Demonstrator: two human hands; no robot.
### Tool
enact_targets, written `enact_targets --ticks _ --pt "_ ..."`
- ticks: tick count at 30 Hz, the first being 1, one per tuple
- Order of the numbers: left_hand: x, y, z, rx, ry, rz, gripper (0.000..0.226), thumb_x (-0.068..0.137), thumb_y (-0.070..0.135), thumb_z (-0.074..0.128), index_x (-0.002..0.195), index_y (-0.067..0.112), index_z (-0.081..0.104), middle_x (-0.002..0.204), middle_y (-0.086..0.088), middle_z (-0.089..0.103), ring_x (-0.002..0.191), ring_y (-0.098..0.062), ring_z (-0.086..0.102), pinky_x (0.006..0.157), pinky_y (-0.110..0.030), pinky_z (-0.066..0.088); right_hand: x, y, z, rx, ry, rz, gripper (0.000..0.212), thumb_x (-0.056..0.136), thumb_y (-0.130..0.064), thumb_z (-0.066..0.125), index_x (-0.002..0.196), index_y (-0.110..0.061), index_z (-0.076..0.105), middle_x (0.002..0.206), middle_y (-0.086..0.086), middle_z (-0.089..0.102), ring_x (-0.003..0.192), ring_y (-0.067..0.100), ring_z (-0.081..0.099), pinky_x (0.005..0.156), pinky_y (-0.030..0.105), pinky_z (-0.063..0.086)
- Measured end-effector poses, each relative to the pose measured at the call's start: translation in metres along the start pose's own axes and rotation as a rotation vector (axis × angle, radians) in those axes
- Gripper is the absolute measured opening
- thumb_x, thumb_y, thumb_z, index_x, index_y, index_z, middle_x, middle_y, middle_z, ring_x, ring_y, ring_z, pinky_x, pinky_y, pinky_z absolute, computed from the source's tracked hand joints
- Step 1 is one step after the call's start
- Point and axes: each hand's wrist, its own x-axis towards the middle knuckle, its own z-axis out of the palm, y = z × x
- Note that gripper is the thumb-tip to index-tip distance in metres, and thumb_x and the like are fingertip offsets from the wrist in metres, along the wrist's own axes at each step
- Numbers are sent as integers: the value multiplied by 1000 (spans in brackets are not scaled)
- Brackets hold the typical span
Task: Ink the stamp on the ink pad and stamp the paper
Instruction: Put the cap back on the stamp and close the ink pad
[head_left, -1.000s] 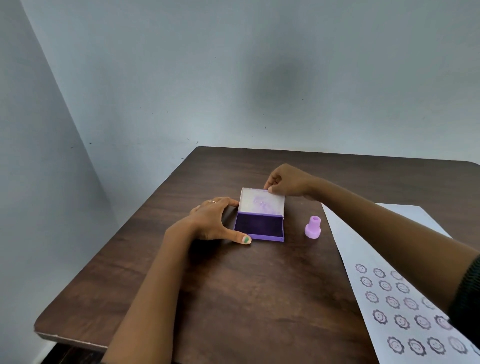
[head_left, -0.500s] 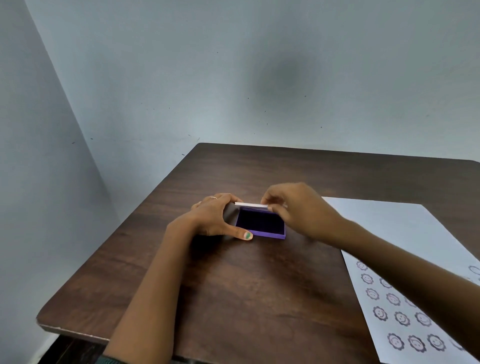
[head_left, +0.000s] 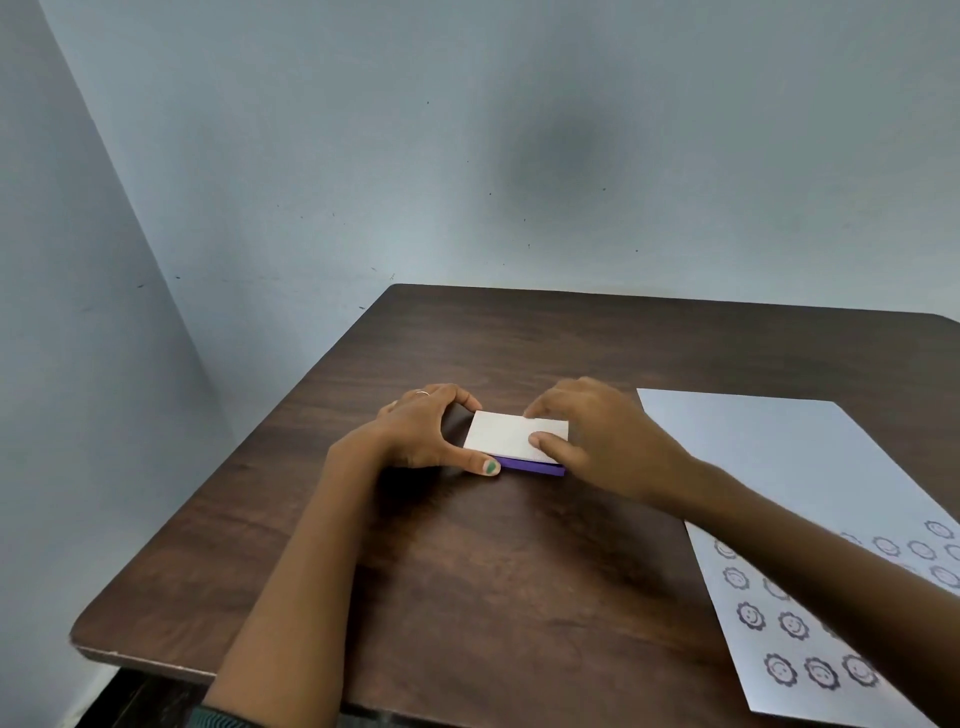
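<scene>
since a moment ago the white lid (head_left: 511, 435) has swung from upright to flat over the purple ink pad (head_left: 530, 464), and the pink stamp that stood just right of the pad is now hidden behind the right forearm. nearest the camera, the paper (head_left: 810, 499) lies at the table's right side, its near end covered with rows of dark flower-face prints, so the stamping looks largely done. further in, the left hand (head_left: 421, 434) cups the pad's left side, thumb at the front corner and fingers curled round the back, steadying the base. the right hand (head_left: 597, 441) rests on the lid, thumb and fingertips pressing it down; it is probably fully shut, though the right edge is covered. beyond lies bare dark table (head_left: 571, 332) up to the wall. this reads as closing up, not inking.
</scene>
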Motion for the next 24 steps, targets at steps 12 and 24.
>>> enact_targets --ticks 12,24 --pt "0 0 0 20 -5 23 67 51 70 71 108 50 42 125 17 42 122 -13 35 106 -43 31 14 6 -2 -39 -388 103 59 82 -44 60 133 -18 42 139 3 49 122 22 46 100 36 38" --pt "-1 1 0 28 5 16 68 57 66 72 114 44 43 133 11 43 124 -15 35 107 -45 32 -7 -19 19 -294 -314 104 39 94 -15 42 129 3 39 137 26 41 123 38 41 102 48 37"
